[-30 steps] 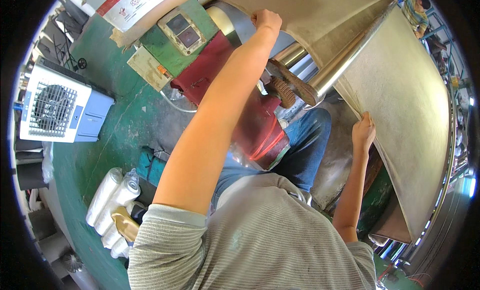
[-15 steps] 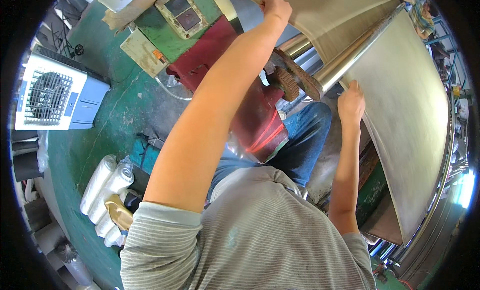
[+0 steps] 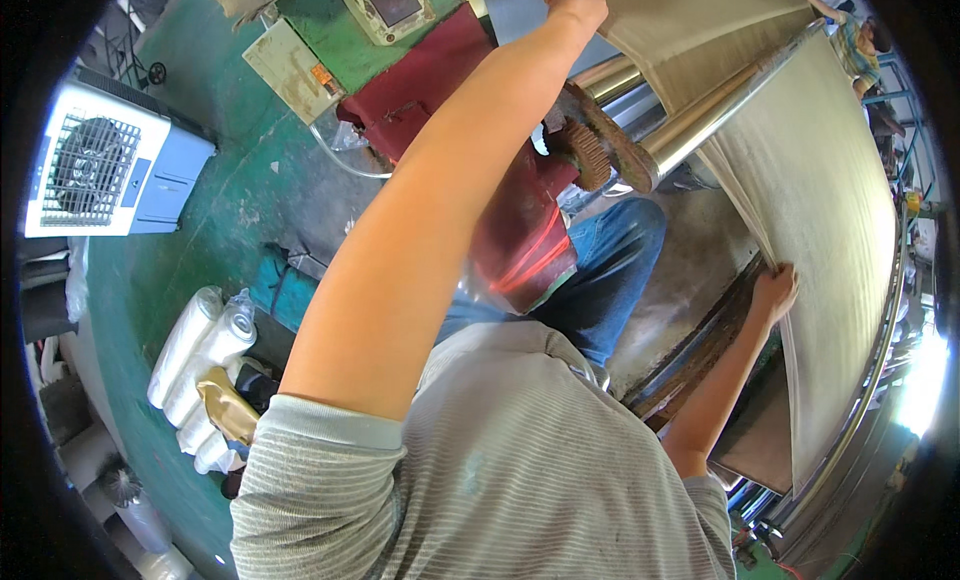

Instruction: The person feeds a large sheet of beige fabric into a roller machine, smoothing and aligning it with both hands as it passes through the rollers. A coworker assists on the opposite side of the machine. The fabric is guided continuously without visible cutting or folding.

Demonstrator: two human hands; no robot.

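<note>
A green floor point(image 3: 140, 320) spreads across the left of a workshop, with a white-and-blue air cooler point(image 3: 165, 175) at far left and plastic-wrapped rolls point(image 3: 185, 345) nearer. The left arm stretches almost straight, slanting from near left to the far middle over a red-and-green machine point(image 3: 405, 72). Its left hand point(image 3: 577, 2) lies at the far left edge of a beige sheet point(image 3: 835, 200), knuckles up and fingers bent; the fingertips are hidden, so I cannot tell how tightly it is closed or whether it grips. The right arm is angled outward to the right, forearm rising away from the body. Its right hand point(image 3: 775, 295) is closed on the sheet's near edge, folds gathering at the fingers. The sheet hangs at the right, beside a shiny metal roller point(image 3: 700, 125). A co-worker point(image 3: 860, 55) stands far right.
</note>
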